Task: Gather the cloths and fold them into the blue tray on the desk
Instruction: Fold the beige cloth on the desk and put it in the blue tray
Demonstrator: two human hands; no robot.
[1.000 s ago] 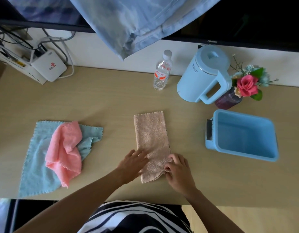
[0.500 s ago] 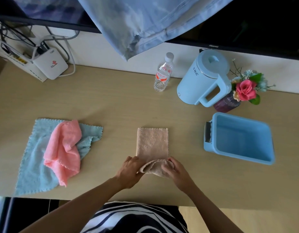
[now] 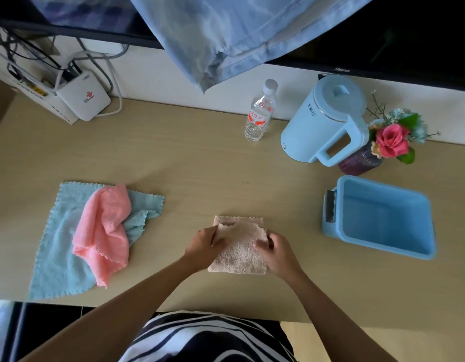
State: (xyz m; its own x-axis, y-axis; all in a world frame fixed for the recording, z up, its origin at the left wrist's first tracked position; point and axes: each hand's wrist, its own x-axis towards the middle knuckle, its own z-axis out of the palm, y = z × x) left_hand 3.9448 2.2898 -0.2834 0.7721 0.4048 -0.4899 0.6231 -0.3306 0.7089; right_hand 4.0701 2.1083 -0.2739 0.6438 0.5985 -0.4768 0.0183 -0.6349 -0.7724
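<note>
Both hands [image 3: 240, 245] pinch the folded beige cloth [image 3: 239, 253] — "Hisense" reads on the screen [image 3: 409, 35] behind.

Bare counter [image 3: 200, 165] lies between the beige cloth [image 3: 239, 246] and the tray [image 3: 383, 246], so a hand can pass there unhindered. The tray stands open-topped, nothing in it. Just behind it stand the vase [image 3: 362, 160] and kettle [image 3: 325, 124], touching or nearly so, with the bottle [image 3: 259, 116] further left. A wide bare strip separates the beige cloth from the pink cloth [image 3: 103, 231] heaped on the blue cloth [image 3: 56, 257].
</note>
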